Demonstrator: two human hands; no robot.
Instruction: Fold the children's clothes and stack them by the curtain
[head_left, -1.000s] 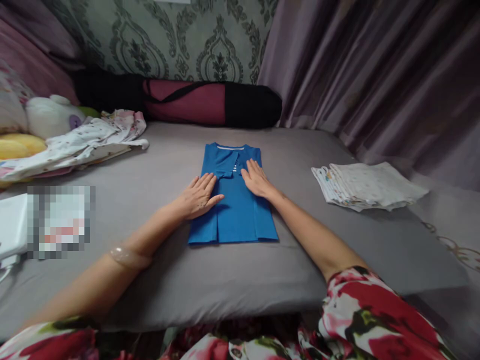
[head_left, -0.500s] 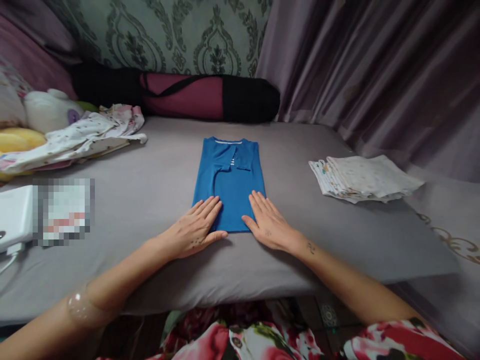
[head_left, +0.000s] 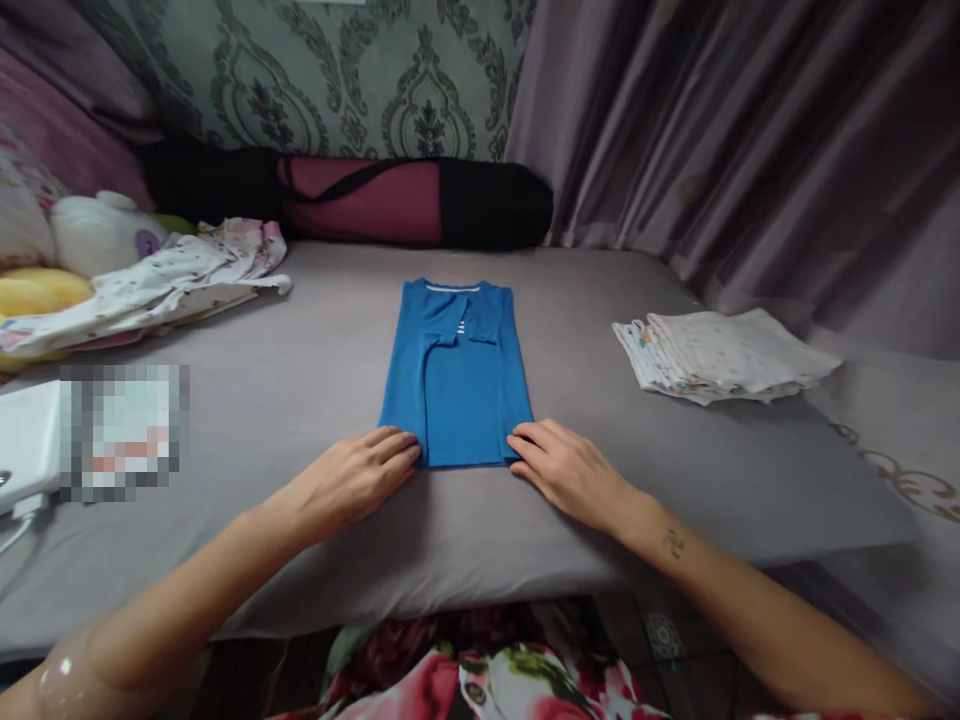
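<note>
A blue shirt [head_left: 457,375], folded into a narrow strip with its collar at the far end, lies flat on the grey mattress [head_left: 315,400]. My left hand [head_left: 358,475] rests at the shirt's near left corner, fingertips tucked at the hem. At the near right corner sits my right hand [head_left: 568,470], its fingertips curled at the hem too. Whether either hand pinches the cloth I cannot tell.
A stack of folded white printed cloths [head_left: 720,355] lies to the right. Loose printed clothes [head_left: 161,285] and soft toys [head_left: 97,230] sit at the left. A dark red and black roll bag [head_left: 390,200] lies along the wall. A white object [head_left: 26,445] is at the left edge.
Both hands slid from the collar area down the shirt toward me, pressing it flat, and now sit at the two near corners of the hem.
</note>
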